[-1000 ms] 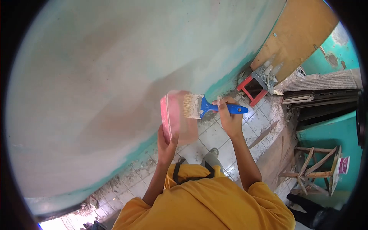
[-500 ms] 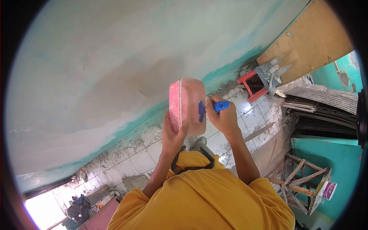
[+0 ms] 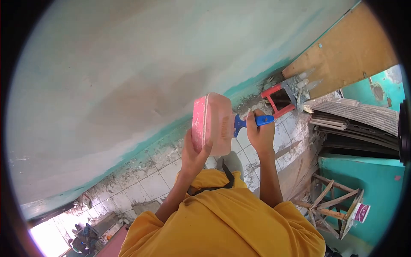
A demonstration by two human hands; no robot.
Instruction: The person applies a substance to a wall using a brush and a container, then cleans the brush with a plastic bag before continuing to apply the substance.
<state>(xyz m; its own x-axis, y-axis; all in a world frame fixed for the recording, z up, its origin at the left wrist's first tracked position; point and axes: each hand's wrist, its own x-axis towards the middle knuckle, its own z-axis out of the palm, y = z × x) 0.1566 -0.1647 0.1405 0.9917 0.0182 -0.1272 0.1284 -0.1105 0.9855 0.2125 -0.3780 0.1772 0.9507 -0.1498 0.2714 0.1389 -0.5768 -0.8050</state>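
My left hand is wrapped round the near end of a paint-flecked pink plastic tub, held up near the wall. In my right hand is the blue handle of a paintbrush, gripped with the fingers closed round it. The brush's tan bristles point left and lie within the outline of the tub. How deep they reach, and what the tub holds, I cannot make out clearly.
A wall with pale patches and a turquoise lower band rises ahead. Dirty white tiles cover the floor. To the right stand a red-and-grey stool, stacked corrugated sheets and a wooden frame with a white-and-purple bucket.
My right hand has drawn the brush rightward, so its blue base now sits at the tub's right edge rather than over it. The tub has shifted slightly right and down in view.
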